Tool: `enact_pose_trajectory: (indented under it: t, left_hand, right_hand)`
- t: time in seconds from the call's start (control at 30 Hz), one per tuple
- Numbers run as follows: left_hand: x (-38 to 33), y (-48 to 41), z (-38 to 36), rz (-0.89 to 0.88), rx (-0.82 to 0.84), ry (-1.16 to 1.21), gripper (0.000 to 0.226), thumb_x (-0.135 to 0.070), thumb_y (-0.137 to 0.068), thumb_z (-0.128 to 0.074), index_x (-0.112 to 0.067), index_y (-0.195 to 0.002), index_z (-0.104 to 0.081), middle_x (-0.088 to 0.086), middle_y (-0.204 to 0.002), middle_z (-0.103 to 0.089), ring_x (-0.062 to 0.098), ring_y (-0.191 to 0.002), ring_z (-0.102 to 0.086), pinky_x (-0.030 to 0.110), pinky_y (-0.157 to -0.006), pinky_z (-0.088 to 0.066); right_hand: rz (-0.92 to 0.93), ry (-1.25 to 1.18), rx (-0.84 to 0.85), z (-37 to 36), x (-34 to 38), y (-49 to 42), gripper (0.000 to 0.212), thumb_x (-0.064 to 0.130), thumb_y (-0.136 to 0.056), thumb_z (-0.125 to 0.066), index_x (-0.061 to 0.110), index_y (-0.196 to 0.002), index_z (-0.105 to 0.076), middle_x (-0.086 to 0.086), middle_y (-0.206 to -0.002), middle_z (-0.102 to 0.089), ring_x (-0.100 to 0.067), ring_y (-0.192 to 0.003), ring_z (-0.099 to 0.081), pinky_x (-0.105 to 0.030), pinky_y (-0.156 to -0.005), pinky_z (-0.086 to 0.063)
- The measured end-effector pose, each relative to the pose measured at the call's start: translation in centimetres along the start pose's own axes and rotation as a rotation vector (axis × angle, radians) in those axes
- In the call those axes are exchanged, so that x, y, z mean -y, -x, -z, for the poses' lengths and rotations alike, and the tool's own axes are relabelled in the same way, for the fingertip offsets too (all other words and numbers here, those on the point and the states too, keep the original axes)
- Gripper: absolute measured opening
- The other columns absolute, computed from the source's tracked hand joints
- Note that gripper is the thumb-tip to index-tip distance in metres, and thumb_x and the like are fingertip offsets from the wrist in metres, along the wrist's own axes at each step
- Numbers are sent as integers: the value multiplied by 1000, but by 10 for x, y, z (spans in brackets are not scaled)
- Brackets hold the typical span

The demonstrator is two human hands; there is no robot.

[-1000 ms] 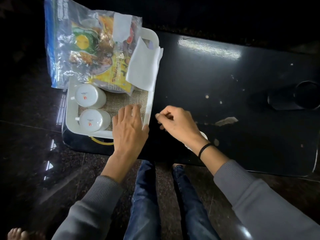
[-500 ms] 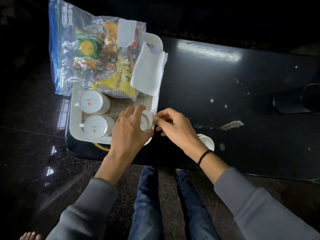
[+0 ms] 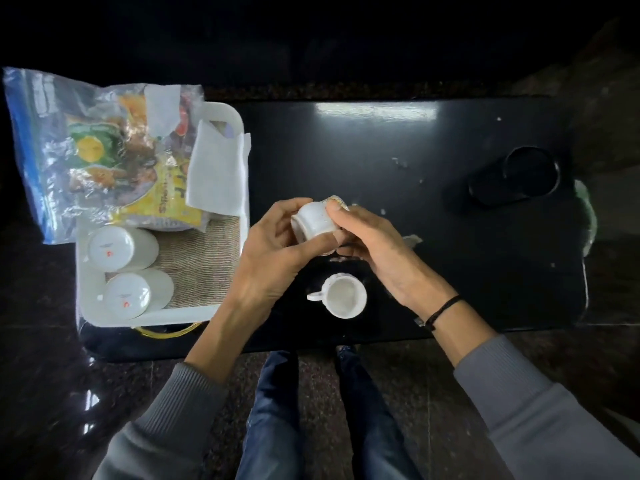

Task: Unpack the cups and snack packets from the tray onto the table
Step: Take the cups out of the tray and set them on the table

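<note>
A small white cup is held tilted above the black table, base toward me. My left hand grips it from the left and my right hand grips it from the right. Below them a second white cup stands upright on the table, handle to the left. The white tray sits at the table's left end with two upturned white cups on a burlap mat. A clear zip bag of snack packets and a white napkin lie across the tray's far part.
A black round holder lies at the table's right end. Pale specks and a scuff mark the tabletop. A yellow ring peeks out under the tray's near edge. My knees are just below the table's near edge.
The small cup came out of the tray and moved right over the table, now gripped by both hands. The camera view shifted, uncovering the upright cup on the table.
</note>
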State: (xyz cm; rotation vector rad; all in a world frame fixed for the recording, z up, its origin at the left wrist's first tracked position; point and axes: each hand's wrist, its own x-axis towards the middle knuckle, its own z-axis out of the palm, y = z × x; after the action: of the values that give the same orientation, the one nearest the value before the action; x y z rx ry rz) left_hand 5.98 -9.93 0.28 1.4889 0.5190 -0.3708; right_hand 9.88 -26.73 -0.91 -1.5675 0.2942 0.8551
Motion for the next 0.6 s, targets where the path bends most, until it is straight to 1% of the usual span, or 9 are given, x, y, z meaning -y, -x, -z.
enact_pose_trajectory:
  t: [0.07, 0.13, 0.17, 0.2, 0.27, 0.33, 0.43, 0.53, 0.6]
  left_hand:
    - [3, -2, -18, 25, 53, 37, 59, -29, -70, -92, -22, -123, -66, -2, -111, -78, 13, -104, -75, 24, -86, -59]
    - [6, -4, -35, 44, 111, -3, 56, -26, -71, -92, -26, -121, -67, -8, -110, -78, 8, -103, -74, 18, -82, -57]
    - [8, -5, -43, 56, 146, -41, 58, -28, -69, -93, -28, -121, -67, -11, -111, -77, 5, -103, -73, 19, -83, -57]
    - [10, -5, -50, 70, 180, -95, 63, -32, -66, -94, -30, -122, -67, -13, -112, -77, 3, -106, -72, 21, -87, -57]
    - [15, -5, -60, 86, 223, -245, 68, -32, -63, -94, -29, -125, -67, -14, -116, -75, 1, -112, -68, 28, -100, -53]
    - [19, -3, -69, 90, 228, -421, 61, -23, -68, -93, -26, -124, -69, -14, -117, -73, 2, -115, -65, 30, -105, -50]
    - [26, 4, -75, 71, 193, -679, 55, -21, -75, -88, -28, -125, -69, -14, -124, -69, 5, -121, -60, 21, -100, -45]
    - [34, 11, -78, 51, 175, -830, 57, -24, -78, -86, -27, -130, -66, -5, -136, -64, 13, -141, -45, 34, -115, -38]
    - [39, 15, -77, 42, 172, -897, 58, -24, -78, -86, -26, -132, -65, -1, -143, -59, 14, -149, -35, 38, -120, -31]
  right_hand:
    - [17, -26, -30, 19, -2, 9, 47, 60, -89, -66, 22, -115, -75, 2, -110, -78, -15, -107, -73, -42, -103, -53]
    - [30, -36, -89, 38, -9, 19, 46, 56, -84, -74, 22, -115, -75, 1, -111, -78, -16, -108, -72, -46, -103, -54]
    - [34, -19, -130, 47, -14, 24, 48, 56, -79, -78, 24, -114, -75, 4, -111, -77, -12, -108, -72, -44, -102, -55]
    - [39, 31, -177, 56, -19, 29, 52, 58, -73, -82, 27, -113, -74, 9, -110, -77, -6, -106, -71, -40, -100, -56]
    - [46, 222, -275, 72, -30, 40, 58, 65, -64, -85, 35, -111, -71, 19, -106, -75, 6, -100, -68, -24, -89, -56]
    - [44, 393, -369, 84, -44, 52, 62, 69, -58, -87, 38, -108, -67, 20, -103, -72, 8, -96, -66, -16, -79, -53]
    - [68, 539, -438, 93, -66, 64, 64, 65, -55, -90, 36, -103, -60, 17, -103, -65, 0, -94, -63, -22, -73, -55]
    - [135, 733, -423, 93, -85, 71, 65, 55, -59, -91, 29, -106, -55, 15, -107, -58, -8, -96, -59, -32, -72, -55]
    - [181, 874, -398, 88, -95, 72, 67, 50, -62, -91, 26, -112, -52, 11, -112, -55, -11, -104, -56, -29, -70, -51]
